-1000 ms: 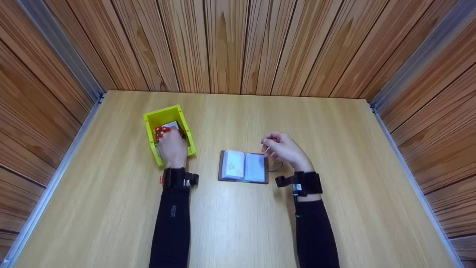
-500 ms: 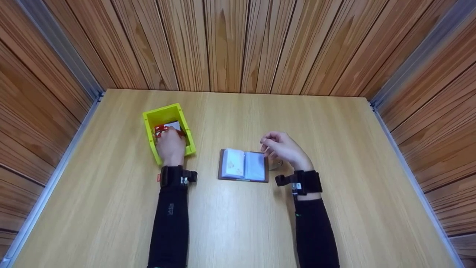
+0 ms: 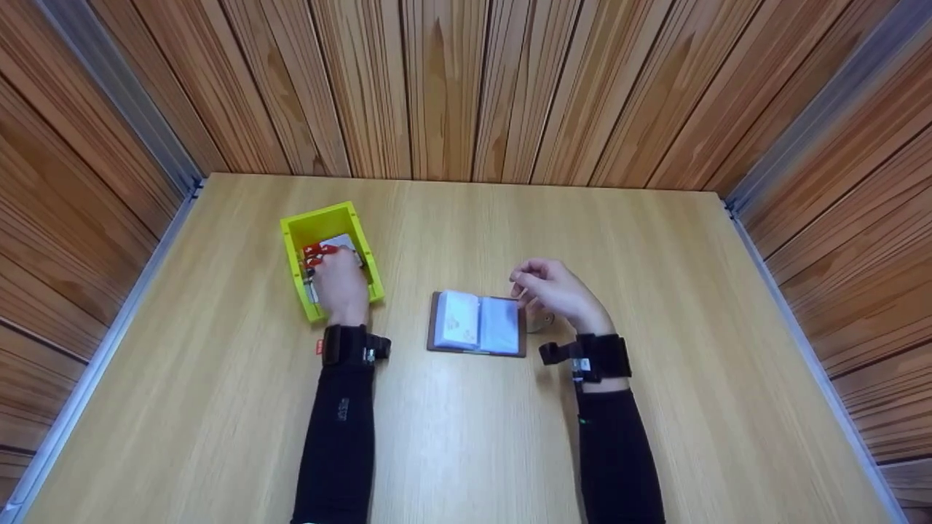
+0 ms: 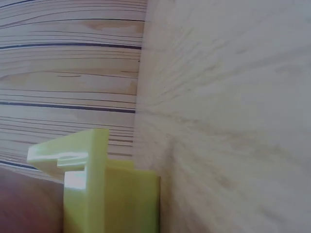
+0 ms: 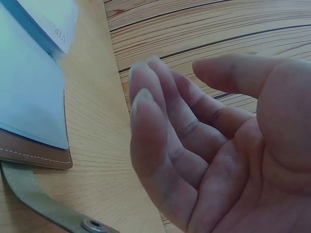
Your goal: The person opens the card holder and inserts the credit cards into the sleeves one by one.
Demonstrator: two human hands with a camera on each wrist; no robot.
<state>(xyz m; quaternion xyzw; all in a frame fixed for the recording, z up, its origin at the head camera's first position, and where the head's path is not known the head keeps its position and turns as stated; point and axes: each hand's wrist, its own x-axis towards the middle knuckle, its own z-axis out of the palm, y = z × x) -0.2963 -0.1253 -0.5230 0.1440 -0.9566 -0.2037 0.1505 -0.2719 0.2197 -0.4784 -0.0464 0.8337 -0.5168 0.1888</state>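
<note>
My left hand reaches down into a yellow-green bin. Its fingertips are hidden, so what they hold does not show. Around that hand lie red patterned cards and a whitish card. In the left wrist view only the bin's wall and a blurred bit of hand appear. My right hand hovers beside a card holder that lies spread on the table. Its fingers are loosely bent, thumb apart, with nothing between them. The holder has a brown stitched cover and clear sleeves; its left page carries a card marked VIP.
From the holder's right side a strap with a metal snap sticks out under my right hand. The wooden table meets plank walls at the back and sides.
Inside the bin my left hand first slid slightly left, then back to the right, and more of the contents at its left now shows. My right hand and the card holder stay put.
</note>
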